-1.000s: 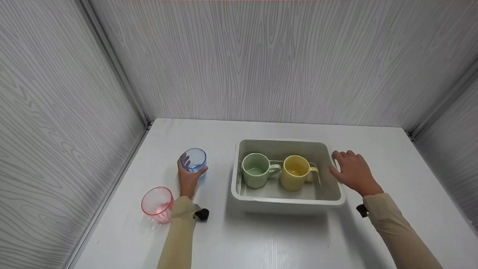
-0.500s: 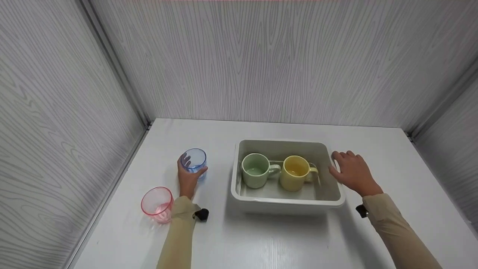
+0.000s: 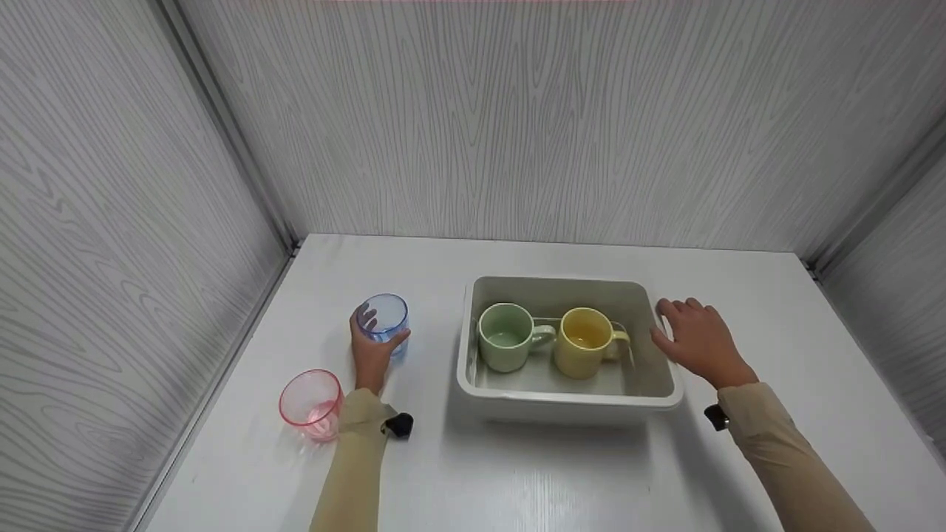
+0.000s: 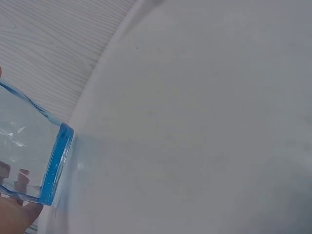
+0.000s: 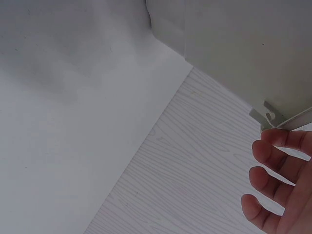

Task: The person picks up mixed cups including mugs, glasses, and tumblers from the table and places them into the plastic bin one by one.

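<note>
My left hand [image 3: 371, 351] wraps round a clear blue glass [image 3: 383, 325], thumb on its near right side and fingers seen through its far wall. The glass looks upright on the white table; its blue base [image 4: 56, 163] shows in the left wrist view. At the right end of a pale grey plastic tub [image 3: 576, 399], my right hand [image 3: 698, 340] holds the rim, thumb over it and fingers outside. In the right wrist view the forefinger touches under the rim and the other fingers are loosely bent. Inside the tub stand a green mug [image 3: 506, 338] and a yellow mug [image 3: 582, 343].
A clear pink glass [image 3: 312, 406] stands on the white table [image 3: 547, 480], left of my left forearm. Wood-grain panels [image 3: 517, 125] close off the back and both sides. Table surface lies between the blue glass and the tub.
</note>
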